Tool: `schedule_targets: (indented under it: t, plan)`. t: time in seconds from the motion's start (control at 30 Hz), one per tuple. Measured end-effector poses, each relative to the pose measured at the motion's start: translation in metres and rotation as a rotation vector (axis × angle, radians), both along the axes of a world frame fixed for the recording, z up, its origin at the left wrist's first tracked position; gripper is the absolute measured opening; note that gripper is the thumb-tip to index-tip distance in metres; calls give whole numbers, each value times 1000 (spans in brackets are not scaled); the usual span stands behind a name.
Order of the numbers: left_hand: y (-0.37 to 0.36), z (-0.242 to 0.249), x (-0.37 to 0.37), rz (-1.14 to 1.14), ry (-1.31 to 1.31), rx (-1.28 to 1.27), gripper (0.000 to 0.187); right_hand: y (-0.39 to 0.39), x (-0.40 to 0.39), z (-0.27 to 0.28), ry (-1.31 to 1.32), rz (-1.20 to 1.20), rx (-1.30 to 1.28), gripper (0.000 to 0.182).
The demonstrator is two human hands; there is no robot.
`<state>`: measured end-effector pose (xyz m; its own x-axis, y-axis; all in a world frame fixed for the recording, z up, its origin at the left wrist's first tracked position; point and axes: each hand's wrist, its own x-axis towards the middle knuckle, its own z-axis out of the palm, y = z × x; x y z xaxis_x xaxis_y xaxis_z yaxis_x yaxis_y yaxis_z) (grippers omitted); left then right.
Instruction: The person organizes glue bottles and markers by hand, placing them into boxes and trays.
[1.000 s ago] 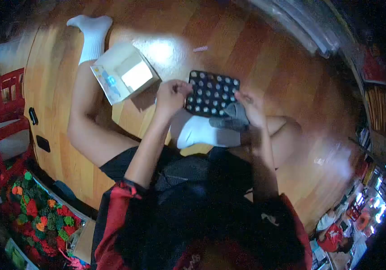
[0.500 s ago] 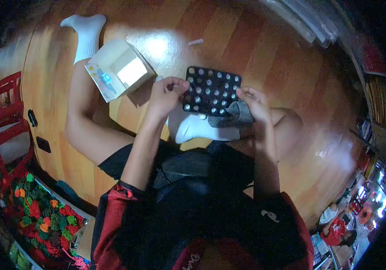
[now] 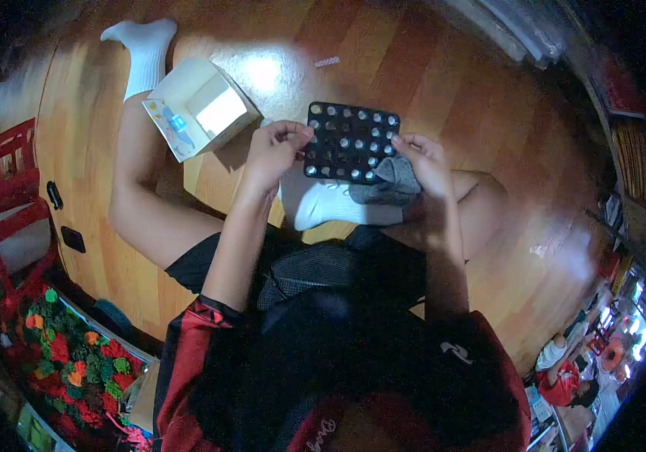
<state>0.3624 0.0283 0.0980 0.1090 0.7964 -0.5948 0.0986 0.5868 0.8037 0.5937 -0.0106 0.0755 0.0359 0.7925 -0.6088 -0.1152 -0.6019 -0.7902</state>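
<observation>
I sit on a wooden floor with a black tray [image 3: 353, 142] of small round pieces held in front of me, above my folded leg. My left hand [image 3: 277, 151] pinches the tray's left edge with thumb and fingers. On the tray's right lower corner, my right hand [image 3: 424, 162] grips the edge. The tray holds several rows of pale, shiny dots. Beneath the tray lies my foot in a white and grey sock [image 3: 353, 203].
An open white cardboard box [image 3: 202, 109] lies on the floor [image 3: 443, 83] to the left of the tray. A small pink strip [image 3: 327, 62] lies farther off. My other leg stretches left, its white sock [image 3: 142, 45] at top. Red furniture [image 3: 6, 188] and a colourful mat [image 3: 67, 361] stand at left.
Both hands have lifted the tray slightly up and away from me. My grip on its two edges stays the same, and the box has not been touched.
</observation>
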Motion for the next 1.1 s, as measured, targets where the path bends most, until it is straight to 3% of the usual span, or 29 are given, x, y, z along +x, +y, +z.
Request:
schedule_targets:
  t: [0.13, 0.2, 0.3, 0.37, 0.43, 0.5, 0.7, 0.77, 0.87, 1.03, 1.1]
  plan:
    - [-6, 6, -3, 45, -83, -64, 12, 0, -4, -7, 10, 6, 29, 15]
    - [-5, 4, -4, -10, 85, 116, 10, 10, -3, -5, -30, 4, 56, 16]
    - [-7, 5, -9, 7, 20, 103, 10, 0, -3, -3, 50, -11, 1, 17]
    - [0, 8, -11, -7, 85, 89, 9, 6, -4, -7, 9, 56, 144, 17]
    - [-4, 18, -9, 43, 16, 86, 9, 1, -5, -4, 125, -15, 8, 18]
    - [-1, 16, -12, 38, 36, 104, 8, 10, -7, 1, -37, 71, 30, 20]
    - [0, 13, -20, -1, 119, 105, 8, 13, -5, 1, 80, 89, 41, 22]
    - [-4, 5, -20, 81, 12, 56, 9, 10, -12, 12, 3, 92, -10, 19]
    - [13, 3, -20, 113, -10, 81, 9, 22, -20, 18, 209, -14, 22, 15]
    - [7, 10, -18, 71, 53, 137, 10, 26, -10, 15, 249, -63, 15, 14]
    - [4, 6, -18, 94, -21, 25, 10, 14, -10, 9, 260, -82, -6, 14]
